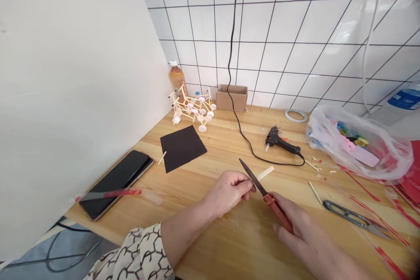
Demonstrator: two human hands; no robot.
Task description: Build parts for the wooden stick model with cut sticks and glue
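My right hand [303,229] is wrapped round the red handle of a knife [253,177], whose dark, tapering blade points up and to the left. The fingers of my left hand [231,190] are pinched on the near end of a pale wooden stick [266,172]. That stick runs up to the right behind the blade, which crosses it close to my left fingertips. Whether the edge touches the wood I cannot tell. Below both hands is the wooden table [216,240].
Beyond my hands lie a black square sheet [183,148] and a black glue gun [282,141] with its cord. Small stick models [193,109] stand by a bottle [177,76] and cardboard box [231,98]. Thread snips [354,216] lie right, a phone [114,183] left.
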